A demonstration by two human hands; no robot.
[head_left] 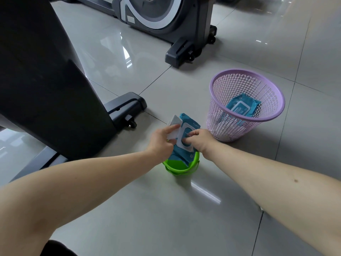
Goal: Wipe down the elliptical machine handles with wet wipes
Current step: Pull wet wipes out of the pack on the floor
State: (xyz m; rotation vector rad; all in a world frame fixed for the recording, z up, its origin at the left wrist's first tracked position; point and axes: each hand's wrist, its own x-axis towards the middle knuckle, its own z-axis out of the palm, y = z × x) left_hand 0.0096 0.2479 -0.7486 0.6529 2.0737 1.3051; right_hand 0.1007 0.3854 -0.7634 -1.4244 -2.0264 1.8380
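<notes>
The wet wipes pack [178, 154] stands in the green bucket [177, 169] at lower centre, its long axis running up the frame. My left hand [160, 139] pinches its flip lid [174, 124] back. My right hand [199, 139], on the pack's right, pinches at the opening; I cannot tell whether it has a wipe.

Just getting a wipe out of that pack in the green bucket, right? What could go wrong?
The wipes pack stands tall in the small green bucket; a hard tug by the right hand, pinching at its opening, might tip both over. The left hand holds only the lid, so the pack itself isn't steadied.
</notes>
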